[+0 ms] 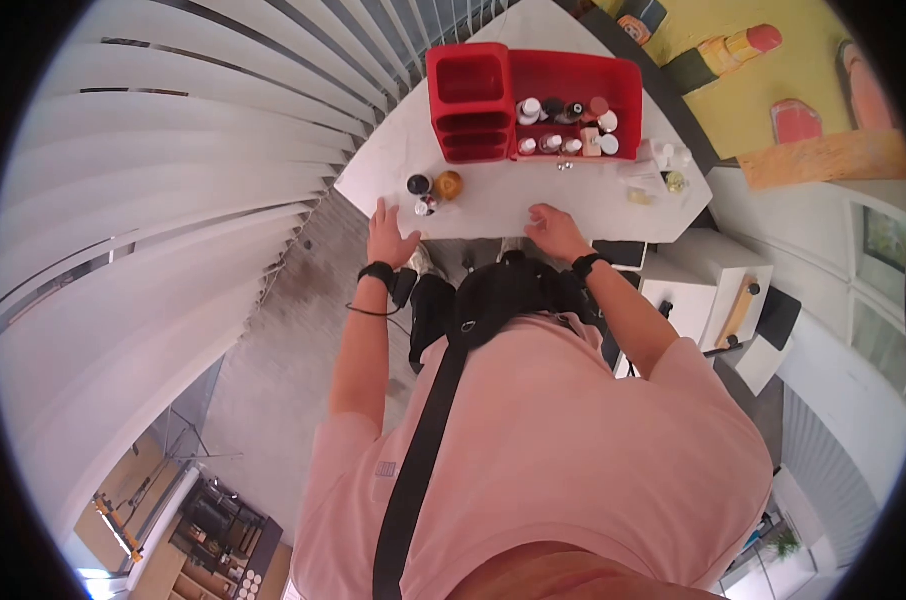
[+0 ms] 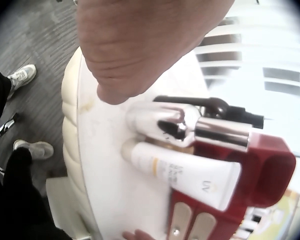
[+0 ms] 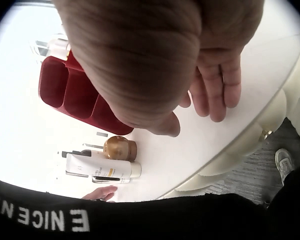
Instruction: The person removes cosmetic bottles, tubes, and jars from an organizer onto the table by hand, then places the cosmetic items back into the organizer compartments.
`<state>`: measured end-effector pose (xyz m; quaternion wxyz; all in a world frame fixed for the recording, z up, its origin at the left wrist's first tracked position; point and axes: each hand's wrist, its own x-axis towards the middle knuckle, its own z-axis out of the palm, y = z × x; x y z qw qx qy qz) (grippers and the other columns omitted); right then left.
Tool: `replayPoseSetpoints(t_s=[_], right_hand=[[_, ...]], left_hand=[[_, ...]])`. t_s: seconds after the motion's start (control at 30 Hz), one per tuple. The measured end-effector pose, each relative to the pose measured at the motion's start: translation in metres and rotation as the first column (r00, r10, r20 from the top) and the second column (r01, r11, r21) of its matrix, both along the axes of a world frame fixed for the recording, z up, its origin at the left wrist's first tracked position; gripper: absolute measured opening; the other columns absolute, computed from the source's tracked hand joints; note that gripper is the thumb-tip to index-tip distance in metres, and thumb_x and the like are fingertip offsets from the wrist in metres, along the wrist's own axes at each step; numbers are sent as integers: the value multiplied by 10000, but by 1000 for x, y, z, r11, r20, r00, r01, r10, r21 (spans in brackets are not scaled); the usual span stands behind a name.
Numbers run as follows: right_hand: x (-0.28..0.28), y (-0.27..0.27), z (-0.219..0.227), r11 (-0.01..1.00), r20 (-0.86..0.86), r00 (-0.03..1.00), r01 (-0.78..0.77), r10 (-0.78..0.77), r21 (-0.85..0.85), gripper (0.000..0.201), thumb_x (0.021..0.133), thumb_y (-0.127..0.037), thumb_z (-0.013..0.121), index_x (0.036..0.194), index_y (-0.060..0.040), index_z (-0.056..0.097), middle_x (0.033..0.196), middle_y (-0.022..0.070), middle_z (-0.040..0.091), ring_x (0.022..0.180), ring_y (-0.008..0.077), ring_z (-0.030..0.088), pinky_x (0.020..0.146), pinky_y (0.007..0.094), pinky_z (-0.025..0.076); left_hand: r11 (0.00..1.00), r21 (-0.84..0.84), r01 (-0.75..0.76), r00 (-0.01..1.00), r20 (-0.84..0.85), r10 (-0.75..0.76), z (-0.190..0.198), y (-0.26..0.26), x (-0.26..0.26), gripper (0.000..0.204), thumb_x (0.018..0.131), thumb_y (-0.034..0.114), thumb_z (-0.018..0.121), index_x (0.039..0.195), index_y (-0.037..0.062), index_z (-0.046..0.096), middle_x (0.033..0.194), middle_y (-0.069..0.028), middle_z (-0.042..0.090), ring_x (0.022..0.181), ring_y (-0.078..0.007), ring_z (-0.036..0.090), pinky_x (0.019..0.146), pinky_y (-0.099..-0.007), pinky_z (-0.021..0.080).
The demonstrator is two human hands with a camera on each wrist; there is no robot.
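Observation:
My left hand (image 1: 388, 238) is at the table's front left edge, fingers extended, holding nothing. Close by stand a gold round-topped bottle (image 1: 448, 185), a black-capped container (image 1: 419, 185) and a silver-capped bottle (image 2: 190, 125). A white tube marked UV (image 2: 185, 172) stands on its cap beside them. My right hand (image 1: 556, 230) is over the front edge further right, its fingers loosely extended and nothing in them. In the right wrist view the white tube (image 3: 97, 167) and the gold bottle (image 3: 117, 148) appear beyond its thumb.
A red organizer (image 1: 478, 125) with several bottles in its wide compartment stands at the back of the white table (image 1: 493, 205). Clear bottles and small containers (image 1: 663, 170) stand at the right. Slatted blinds (image 1: 203, 120) border the left side.

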<state>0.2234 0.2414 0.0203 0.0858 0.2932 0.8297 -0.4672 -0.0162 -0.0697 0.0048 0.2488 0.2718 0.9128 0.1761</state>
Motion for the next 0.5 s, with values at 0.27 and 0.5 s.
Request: replayPoseSetpoints(t_s=[0.27, 0.5], right_hand=[[22, -20, 0, 989, 16, 995, 99, -98, -106, 329, 902, -239, 740, 1137, -10, 713, 1021, 185, 781, 921, 330, 768, 851, 429, 606], [102, -30, -45, 960, 95, 965, 254, -244, -120, 257, 902, -237, 719, 1021, -12, 748, 976, 198, 771, 897, 370, 755, 835, 452, 598]], left_hand=[[997, 22, 77, 997, 10, -77, -3, -4, -7, 817, 816, 342, 835, 1493, 25, 507, 1681, -311, 281, 1467, -530, 368, 1218, -551, 356], [989, -12, 149, 989, 0, -149, 1, -7, -12, 815, 827, 347, 817, 1497, 0, 508, 1677, -315, 284, 1481, -510, 354, 1230, -539, 331]])
